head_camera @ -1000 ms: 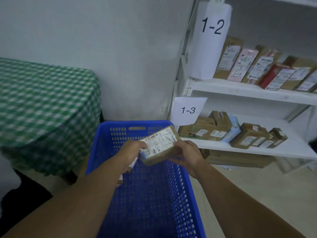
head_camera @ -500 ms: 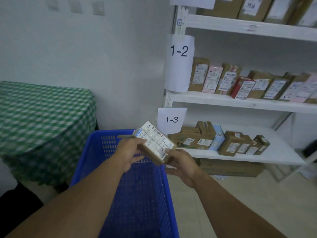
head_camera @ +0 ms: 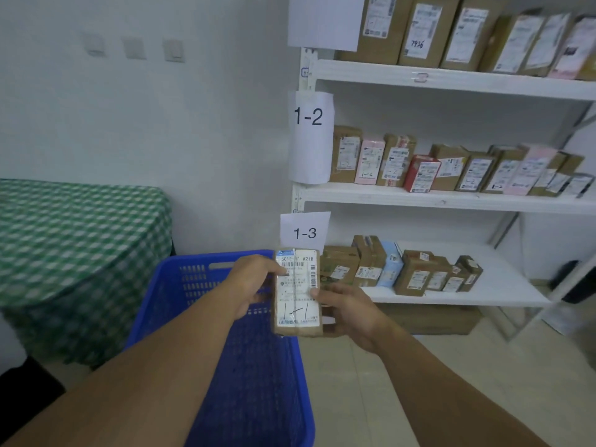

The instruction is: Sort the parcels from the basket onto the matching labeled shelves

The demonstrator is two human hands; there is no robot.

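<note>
Parcel [head_camera: 298,293] marked 1-1 upright over basket [head_camera: 193,275] rim, not yet shelved; left hand [head_camera: 254,282] & right hand [head_camera: 350,312] each w/ grip pinching its sides; 1-2 shelf [head_camera: 451,201] & 1-3 shelf [head_camera: 500,285] already stocked; prob. goes on top shelf [head_camera: 451,79]; what's left in basket unclear.

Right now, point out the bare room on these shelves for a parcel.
The 1-3 shelf is bare at its right end, past the last small brown box. The 1-2 shelf and the top shelf are crowded across all that shows.
</note>
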